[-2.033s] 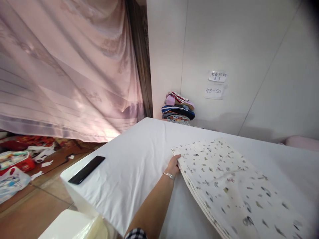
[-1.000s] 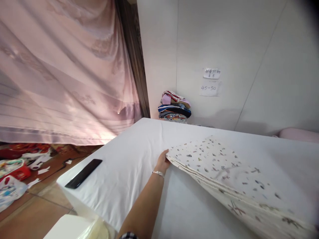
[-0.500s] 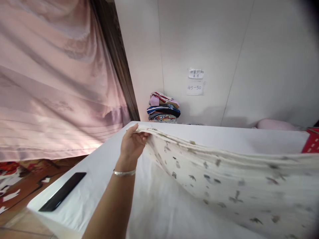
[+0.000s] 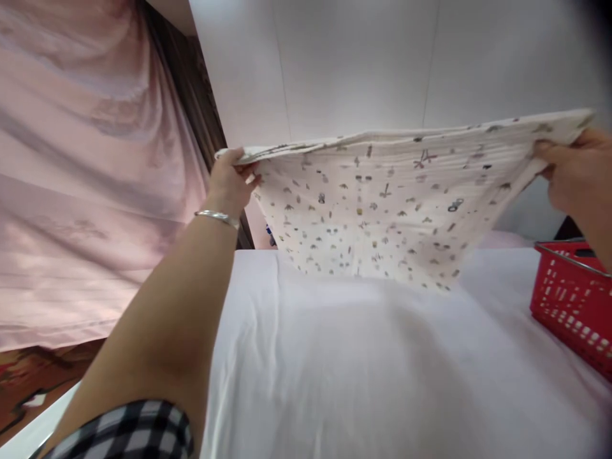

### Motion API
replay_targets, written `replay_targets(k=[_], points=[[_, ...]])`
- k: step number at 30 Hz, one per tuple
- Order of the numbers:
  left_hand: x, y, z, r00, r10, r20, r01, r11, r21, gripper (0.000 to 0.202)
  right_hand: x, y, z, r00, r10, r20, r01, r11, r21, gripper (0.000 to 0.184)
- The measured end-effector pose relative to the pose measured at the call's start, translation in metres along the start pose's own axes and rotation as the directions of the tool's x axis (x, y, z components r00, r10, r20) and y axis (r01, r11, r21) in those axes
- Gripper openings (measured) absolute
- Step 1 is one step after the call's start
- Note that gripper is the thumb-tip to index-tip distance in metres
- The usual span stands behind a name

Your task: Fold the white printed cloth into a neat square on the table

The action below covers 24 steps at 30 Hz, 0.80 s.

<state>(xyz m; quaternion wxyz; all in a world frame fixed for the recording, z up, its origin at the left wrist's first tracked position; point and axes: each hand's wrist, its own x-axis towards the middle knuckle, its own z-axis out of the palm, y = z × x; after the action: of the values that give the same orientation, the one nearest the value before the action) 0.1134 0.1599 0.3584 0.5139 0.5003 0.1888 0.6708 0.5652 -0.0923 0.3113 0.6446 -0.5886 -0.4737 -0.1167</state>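
A white cloth point(image 4: 363, 197) with small printed figures is stretched in the air between my two hands. Its folded upper edge runs almost straight across, and the lower part hangs away from me over the white-covered table point(image 4: 335, 357). My left hand point(image 4: 232, 182) pinches the upper left corner, with a silver bracelet on the wrist. At the far right, my right hand point(image 4: 574, 169) grips near the upper right corner, thumb on the near side. The cloth's lower edge hangs at about the level of the table's far edge.
A red plastic basket point(image 4: 568, 293) stands on the table at the right. To the left hangs a pink curtain point(image 4: 95, 178), beside a dark upright strip. A pale wall point(image 4: 354, 70) rises behind the table. The stack of folded clothes is almost wholly hidden behind the cloth.
My left hand has risen and moved left with its corner. The cloth has lifted off to hang spread out, my right hand has come into view, and more of the basket shows.
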Motion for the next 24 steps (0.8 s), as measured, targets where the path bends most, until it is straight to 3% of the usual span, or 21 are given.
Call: replay_targets(k=[3, 5, 7, 9, 11, 13, 14, 16, 18, 22, 24], points=[[-0.022, 0.007, -0.026, 0.994, 0.01, 0.107, -0.017, 0.998, 0.063, 0.009, -0.023, -0.009, -0.005, 0.995, 0.094, -0.039, -0.094, 0.996, -0.008, 0.058], [-0.055, -0.01, -0.055, 0.996, -0.048, 0.076, 0.042, 0.996, 0.082, 0.007, -0.055, 0.007, -0.01, 0.99, 0.142, 0.0, -0.142, 0.989, -0.048, 0.051], [-0.102, -0.041, -0.087, 0.972, -0.234, -0.014, 0.234, 0.966, 0.105, 0.005, -0.097, 0.041, -0.015, 0.977, 0.196, 0.086, -0.188, 0.978, -0.092, 0.037], [-0.158, -0.079, -0.118, 0.858, -0.501, -0.115, 0.513, 0.849, 0.126, 0.003, -0.148, 0.088, -0.02, 0.938, 0.22, 0.266, -0.199, 0.974, -0.104, 0.029], [-0.213, -0.114, -0.146, 0.696, -0.684, -0.217, 0.716, 0.683, 0.143, 0.006, -0.204, 0.135, -0.025, 0.879, 0.314, 0.36, -0.287, 0.949, -0.128, 0.022], [-0.258, -0.139, -0.167, 0.529, -0.78, -0.334, 0.847, 0.511, 0.149, 0.007, -0.26, 0.172, -0.03, 0.814, 0.414, 0.407, -0.367, 0.91, -0.191, 0.015], [-0.275, -0.147, -0.175, 0.469, -0.799, -0.376, 0.882, 0.447, 0.15, 0.007, -0.284, 0.184, -0.033, 0.788, 0.455, 0.414, -0.391, 0.89, -0.234, 0.012], [-0.295, -0.153, -0.187, 0.404, -0.814, -0.418, 0.915, 0.372, 0.16, 0.009, -0.322, 0.197, -0.039, 0.765, 0.488, 0.42, -0.391, 0.87, -0.299, 0.015], [-0.302, -0.15, -0.196, 0.406, -0.803, -0.437, 0.913, 0.34, 0.224, 0.014, -0.343, 0.196, -0.045, 0.752, 0.506, 0.423, -0.396, 0.859, -0.324, 0.017], [-0.304, -0.145, -0.21, 0.495, -0.75, -0.439, 0.83, 0.259, 0.494, 0.02, -0.351, 0.182, -0.055, 0.727, 0.513, 0.456, -0.394, 0.856, -0.335, 0.018], [-0.307, -0.148, -0.215, 0.533, -0.733, -0.423, 0.782, 0.235, 0.578, 0.023, -0.347, 0.174, -0.057, 0.692, 0.53, 0.49, -0.42, 0.848, -0.324, 0.02]])
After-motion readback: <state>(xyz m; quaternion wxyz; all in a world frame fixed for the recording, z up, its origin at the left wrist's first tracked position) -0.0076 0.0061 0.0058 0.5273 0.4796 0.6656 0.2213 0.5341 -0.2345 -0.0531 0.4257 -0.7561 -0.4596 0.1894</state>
